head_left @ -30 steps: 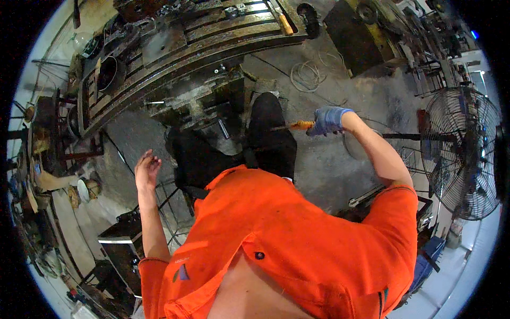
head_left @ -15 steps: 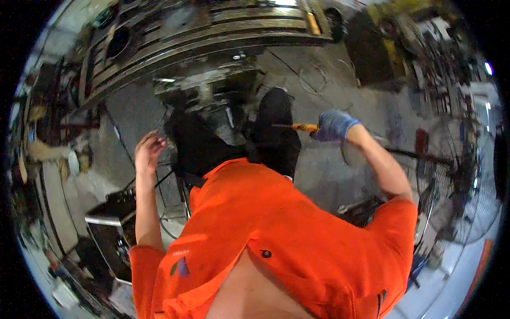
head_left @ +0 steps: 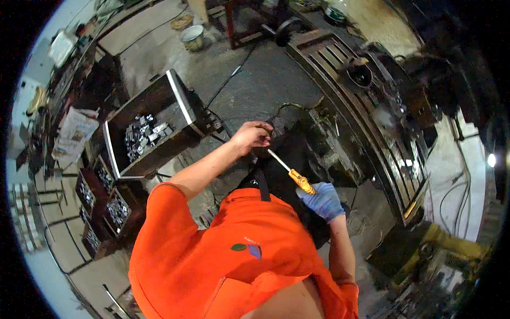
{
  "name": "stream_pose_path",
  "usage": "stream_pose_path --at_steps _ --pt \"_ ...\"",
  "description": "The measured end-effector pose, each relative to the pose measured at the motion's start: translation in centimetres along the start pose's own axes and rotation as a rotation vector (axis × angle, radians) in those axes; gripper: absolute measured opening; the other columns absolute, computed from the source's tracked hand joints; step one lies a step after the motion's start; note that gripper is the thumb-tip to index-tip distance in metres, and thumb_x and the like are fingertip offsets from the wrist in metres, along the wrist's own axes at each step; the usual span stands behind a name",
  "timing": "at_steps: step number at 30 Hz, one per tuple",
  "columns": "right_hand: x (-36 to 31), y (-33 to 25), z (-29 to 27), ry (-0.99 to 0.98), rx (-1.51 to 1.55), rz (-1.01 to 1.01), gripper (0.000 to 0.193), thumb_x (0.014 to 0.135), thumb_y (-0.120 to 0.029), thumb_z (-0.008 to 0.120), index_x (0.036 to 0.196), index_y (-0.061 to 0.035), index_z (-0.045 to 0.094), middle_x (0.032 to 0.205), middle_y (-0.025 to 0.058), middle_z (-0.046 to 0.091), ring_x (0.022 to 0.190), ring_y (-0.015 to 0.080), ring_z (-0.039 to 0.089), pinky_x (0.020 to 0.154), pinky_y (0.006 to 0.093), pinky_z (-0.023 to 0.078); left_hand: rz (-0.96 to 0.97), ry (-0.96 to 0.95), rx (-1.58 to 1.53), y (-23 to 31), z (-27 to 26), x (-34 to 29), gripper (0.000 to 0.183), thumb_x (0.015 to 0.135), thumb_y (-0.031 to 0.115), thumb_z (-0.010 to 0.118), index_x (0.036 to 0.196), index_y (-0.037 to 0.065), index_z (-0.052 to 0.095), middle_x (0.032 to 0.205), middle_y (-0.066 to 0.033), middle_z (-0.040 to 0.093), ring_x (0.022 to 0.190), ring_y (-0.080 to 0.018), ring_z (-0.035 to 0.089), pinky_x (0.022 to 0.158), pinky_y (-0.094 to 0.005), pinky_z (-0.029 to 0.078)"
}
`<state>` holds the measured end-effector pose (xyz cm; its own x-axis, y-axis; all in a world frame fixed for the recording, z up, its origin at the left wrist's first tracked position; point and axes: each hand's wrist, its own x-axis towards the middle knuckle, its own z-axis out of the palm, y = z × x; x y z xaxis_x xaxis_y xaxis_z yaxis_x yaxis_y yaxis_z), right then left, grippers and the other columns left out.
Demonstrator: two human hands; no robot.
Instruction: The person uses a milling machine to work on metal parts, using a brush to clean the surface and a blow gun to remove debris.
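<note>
In my gloved right hand (head_left: pixel 323 201) is a screwdriver (head_left: pixel 302 181) with a yellow handle and a long thin metal shank. The fingers wrap round the end of the handle, and the shank points up and left toward my other hand. My bare left hand (head_left: pixel 252 137) hovers in front of my dark trousers, its fingers curled in toward the palm. Whatever it may hold is hidden or too small to name. The screwdriver's tip ends just below the left fingers, seemingly apart from them.
To the left stands a metal box (head_left: pixel 186 98) with several small shiny metal parts (head_left: pixel 146 133) in it. Smaller bins (head_left: pixel 121 210) of parts sit below it. At the right runs a long slotted machine table (head_left: pixel 366 138). A bucket (head_left: pixel 192 38) stands on the floor farther off.
My body has turned left, so the box of metal parts is now in view and the machine table has shifted right. My two hands have come closer together, the screwdriver still in the right.
</note>
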<state>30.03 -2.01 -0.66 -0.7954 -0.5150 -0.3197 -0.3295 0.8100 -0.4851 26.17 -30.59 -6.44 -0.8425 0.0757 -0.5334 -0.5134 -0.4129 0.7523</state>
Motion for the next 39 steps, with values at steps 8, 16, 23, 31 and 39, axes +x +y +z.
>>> stream_pose_path --at_steps 8,16,23,31,39 --pt "0.4 -1.5 -1.4 -0.027 0.21 0.024 0.029 0.073 -0.033 0.065 0.076 -0.0039 0.061 0.069 0.0191 0.058 0.062 0.0342 0.057 0.054 0.0375 0.043 0.678 0.614 0.453 10.4 -19.3 -9.6 0.026 0.077 0.004 0.052 0.101 -0.003 0.057 0.081 -0.0076 0.062 0.069 -0.0129 0.057 0.063 -0.0246 0.046" --pt "-0.8 1.0 0.0 0.002 0.301 0.113 0.023 0.072 -0.024 0.067 0.072 -0.0024 0.06 0.063 0.0133 0.059 0.055 0.0227 0.057 0.051 0.0333 0.041 0.017 0.748 1.72 6.6 -31.4 -9.1 0.035 0.065 0.019 0.065 0.098 0.007 0.06 0.097 -0.0136 0.06 0.093 -0.0301 0.057 0.077 -0.0402 0.047" --pt "-0.7 -0.2 -0.5 0.066 0.346 0.138 0.024 0.072 -0.026 0.068 0.074 -0.003 0.06 0.064 0.0137 0.059 0.057 0.0236 0.059 0.052 0.0333 0.043 0.011 0.446 2.028 5.0 -35.0 -5.2 0.026 0.057 0.011 0.062 0.083 0.008 0.059 0.087 -0.015 0.061 0.081 -0.0317 0.06 0.066 -0.0411 0.049" --pt "-0.6 0.8 0.1 0.017 0.077 0.118 0.025 0.073 -0.028 0.066 0.075 -0.0033 0.059 0.069 0.0158 0.06 0.062 0.031 0.059 0.053 0.036 0.045 0.207 0.854 1.708 5.1 -34.2 -6.4 0.039 0.06 0.014 0.063 0.099 0.011 0.06 0.089 -0.0164 0.061 0.088 -0.0315 0.059 0.074 -0.0411 0.048" --pt "-0.2 0.1 -0.1 0.026 0.044 0.09 0.028 0.071 -0.03 0.067 0.076 -0.004 0.057 0.069 0.0177 0.059 0.064 0.034 0.058 0.053 0.0379 0.044 -0.125 0.751 1.935 4.7 -32.6 -6.2 0.039 0.065 0.018 0.062 0.103 0.011 0.057 0.089 -0.0142 0.062 0.089 -0.0302 0.059 0.074 -0.0411 0.047"
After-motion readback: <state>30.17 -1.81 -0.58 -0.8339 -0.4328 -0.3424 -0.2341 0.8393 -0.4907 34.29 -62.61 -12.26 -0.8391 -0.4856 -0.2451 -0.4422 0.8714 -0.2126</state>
